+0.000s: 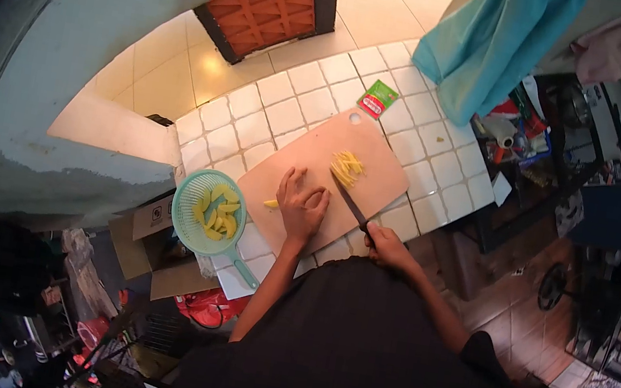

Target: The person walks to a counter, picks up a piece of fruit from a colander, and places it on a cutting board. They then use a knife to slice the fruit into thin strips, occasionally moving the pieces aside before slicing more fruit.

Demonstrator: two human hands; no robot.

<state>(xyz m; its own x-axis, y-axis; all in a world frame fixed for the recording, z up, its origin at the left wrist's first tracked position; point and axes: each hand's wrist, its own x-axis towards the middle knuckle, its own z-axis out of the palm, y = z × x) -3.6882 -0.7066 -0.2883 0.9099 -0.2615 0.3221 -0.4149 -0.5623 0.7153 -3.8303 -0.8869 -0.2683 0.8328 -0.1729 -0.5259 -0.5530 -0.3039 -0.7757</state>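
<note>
My right hand (pixel 390 247) is closed around the handle of a kitchen knife (pixel 351 203). The knife's dark blade slants across a pink cutting board (pixel 293 152), its tip by a small pile of thin yellow strips (pixel 347 169). Over the near part of the board is my left hand (pixel 301 210), its fingers bent and apart, with nothing seen in them. A small yellow piece (pixel 271 203) lies just left of that hand. Left of the board, a light green handled strainer (pixel 180 210) holds several yellow wedges (pixel 218 216), perhaps mango or potato.
A green and red packet (pixel 377 99) lies on the white tiled counter (pixel 285 115) beyond the board. A turquoise cloth (pixel 488 47) hangs over the far right corner. Below the counter's left end stands an open cardboard box (pixel 136 244). Cluttered shelves (pixel 530 139) are at the right.
</note>
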